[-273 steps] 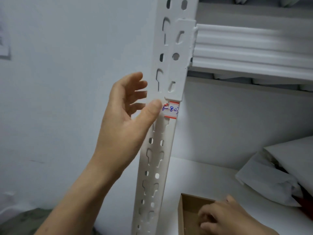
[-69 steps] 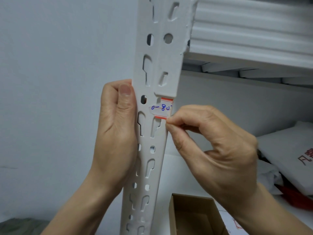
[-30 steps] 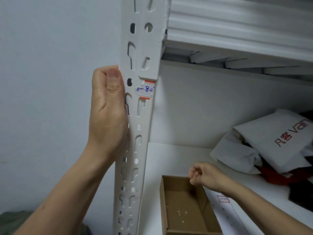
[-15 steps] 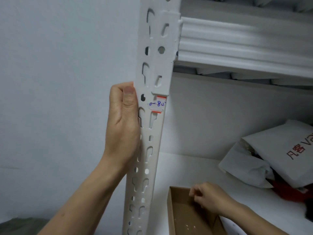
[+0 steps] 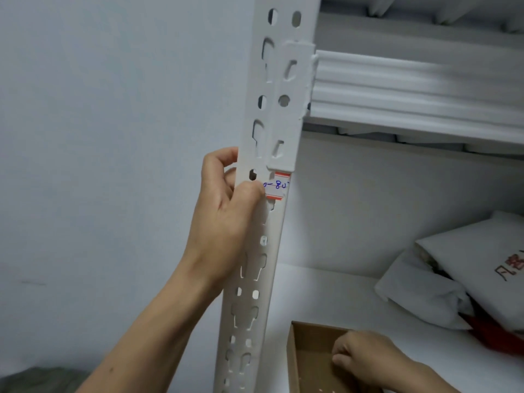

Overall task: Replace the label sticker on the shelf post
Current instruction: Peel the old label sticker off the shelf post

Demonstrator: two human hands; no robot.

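A white perforated shelf post (image 5: 256,279) runs up the middle of the head view. A small white label sticker (image 5: 279,185) with red stripes and blue handwriting sits on it just below the beam bracket. My left hand (image 5: 226,214) wraps the post from the left, with the fingers behind it and the thumb tip pressed on the sticker's left end. My right hand (image 5: 365,355) is low at the right inside a brown cardboard box (image 5: 295,353). Its fingers are curled in and I see nothing in them.
A white shelf beam (image 5: 411,92) joins the post at the upper right. The lower shelf board (image 5: 326,290) carries the box and white packaged bags (image 5: 442,282) with red print at the right. A plain wall fills the left.
My left thumb has moved from the post's left edge onto the sticker's left end. My right hand has sunk a little deeper into the box.
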